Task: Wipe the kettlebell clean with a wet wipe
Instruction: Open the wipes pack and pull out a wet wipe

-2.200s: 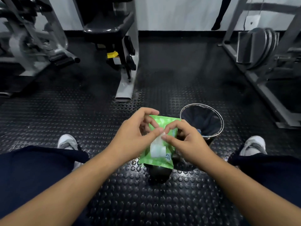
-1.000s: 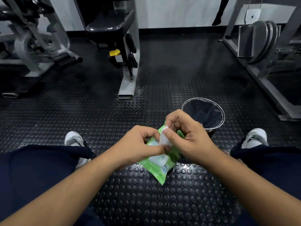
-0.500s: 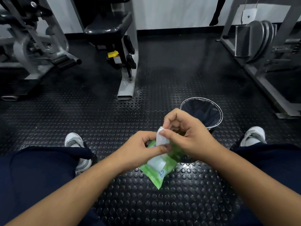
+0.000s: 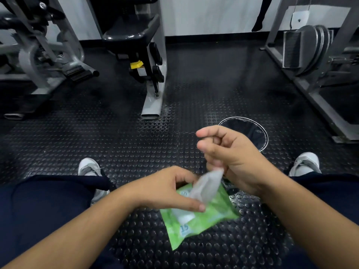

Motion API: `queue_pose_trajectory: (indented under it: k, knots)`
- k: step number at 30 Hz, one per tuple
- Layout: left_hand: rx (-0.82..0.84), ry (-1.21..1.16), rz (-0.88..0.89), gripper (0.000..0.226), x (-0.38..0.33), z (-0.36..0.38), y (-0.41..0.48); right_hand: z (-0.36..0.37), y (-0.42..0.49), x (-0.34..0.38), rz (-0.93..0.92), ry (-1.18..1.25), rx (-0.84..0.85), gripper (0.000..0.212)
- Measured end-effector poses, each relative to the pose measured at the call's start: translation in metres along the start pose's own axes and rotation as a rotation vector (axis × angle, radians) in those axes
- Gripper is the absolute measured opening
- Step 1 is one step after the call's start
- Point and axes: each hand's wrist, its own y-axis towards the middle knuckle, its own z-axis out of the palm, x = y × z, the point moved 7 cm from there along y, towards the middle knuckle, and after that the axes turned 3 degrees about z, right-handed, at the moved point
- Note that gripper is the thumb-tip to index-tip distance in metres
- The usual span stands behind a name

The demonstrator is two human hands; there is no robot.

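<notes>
Your right hand (image 4: 231, 158) pinches a limp, damp wipe (image 4: 206, 188) above the green pack (image 4: 202, 216), clamped by your left hand (image 4: 167, 188); it looks flimsy, so grip its edge. No kettlebell shows.

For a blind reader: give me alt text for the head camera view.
A seated person's right hand pulls a wet wipe from a green pack held by the left hand, above a studded gym floor with a bin nearby.
</notes>
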Motion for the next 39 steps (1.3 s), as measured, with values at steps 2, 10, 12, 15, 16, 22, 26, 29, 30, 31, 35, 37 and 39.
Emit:
queue_pose_trajectory:
  k: [2,10,12,15,16,22,26,29,30,31,35,37,39]
  knots:
    - [0.077,0.039,-0.018,0.012,0.004,0.01,0.0,-0.006,0.003,0.004,-0.023,-0.076,-0.027,0.03]
    - [-0.075,-0.183,0.003,0.018,0.01,-0.006,0.003,-0.025,-0.006,-0.012,0.229,-0.753,0.201,0.035]
    - [-0.058,-0.207,0.0,0.021,0.011,-0.003,0.003,-0.027,-0.004,-0.011,0.206,-0.724,0.183,0.03]
    - [-0.073,-0.183,-0.001,0.02,0.011,-0.004,0.004,-0.022,-0.004,-0.007,0.155,-0.551,0.178,0.028]
    - [-0.083,-0.175,0.008,0.02,0.01,-0.005,0.004,-0.022,-0.004,-0.005,0.137,-0.513,0.169,0.025]
    - [-0.121,-0.075,0.031,0.016,0.004,-0.006,0.006,-0.003,-0.005,0.004,-0.044,-0.489,0.152,0.019]
    - [-0.132,-0.055,0.041,0.021,0.0,-0.005,0.006,0.011,-0.007,0.008,-0.158,-0.496,0.12,0.016]
    - [-0.136,-0.077,0.069,0.013,-0.004,-0.005,0.007,0.013,-0.007,0.013,-0.208,-0.531,0.087,0.019]
    - [-0.144,-0.092,0.082,0.013,-0.006,-0.005,0.007,0.012,-0.007,0.014,-0.219,-0.551,0.072,0.021]
    - [-0.148,-0.116,0.092,0.013,-0.007,-0.006,0.007,0.012,-0.008,0.015,-0.231,-0.578,0.054,0.022]
    - [-0.128,-0.14,0.098,0.017,-0.011,-0.004,0.006,0.013,-0.011,0.021,-0.282,-0.602,-0.01,0.023]
    - [-0.104,-0.121,0.098,0.017,-0.013,-0.001,0.006,0.014,-0.01,0.022,-0.302,-0.601,-0.037,0.024]
    - [-0.094,-0.108,0.094,0.015,-0.014,0.002,0.007,0.018,-0.011,0.023,-0.343,-0.633,-0.048,0.023]
